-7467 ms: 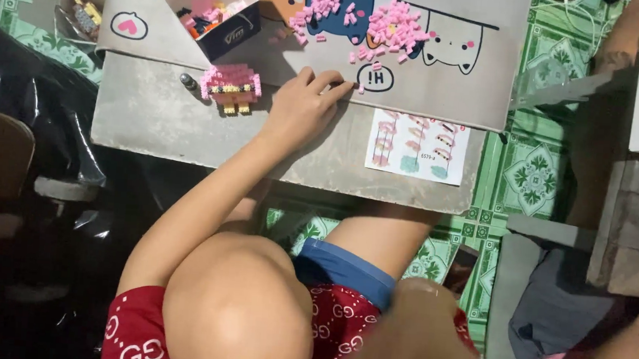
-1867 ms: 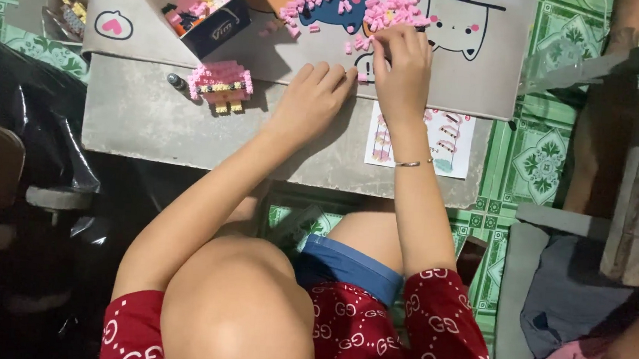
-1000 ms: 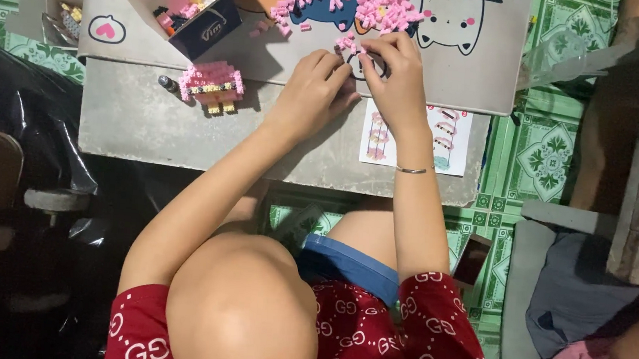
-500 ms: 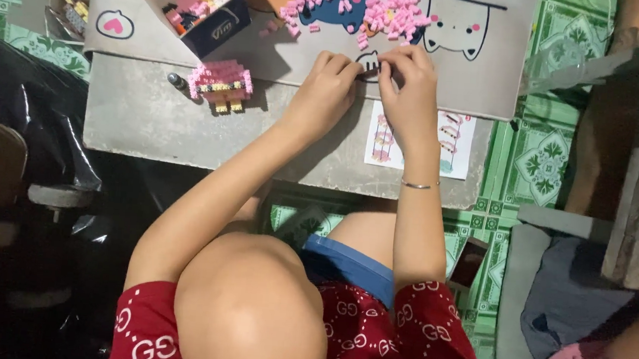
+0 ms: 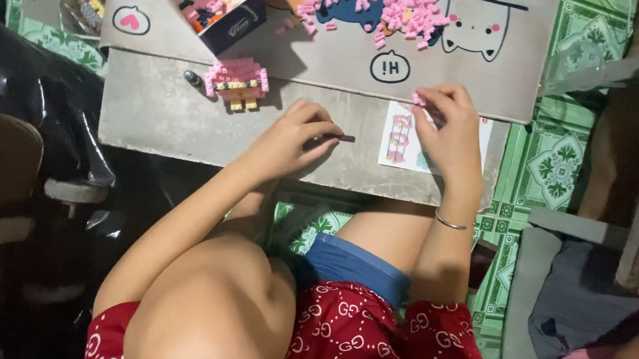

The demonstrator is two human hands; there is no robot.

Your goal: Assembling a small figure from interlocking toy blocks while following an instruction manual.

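Pinching a small pink brick (image 5: 418, 99), the right hand (image 5: 449, 128) is hovering over the instruction sheet (image 5: 400, 136) at the tray (image 5: 328, 60) edge. Half a second ago both hands were meeting there — now the left hand (image 5: 292, 136) is resting lower on the table (image 5: 167, 112), fingers pressed onto a small dark piece (image 5: 345, 138).

Position: we have one view, high above the seated person, over their head and shoulders.
Direction: we look almost straight down at the grey desk (image 5: 189, 118) and the green tiled floor (image 5: 561, 159).
Nearness: we sit well back; both arms show whole.
Shared: nothing, a single view.
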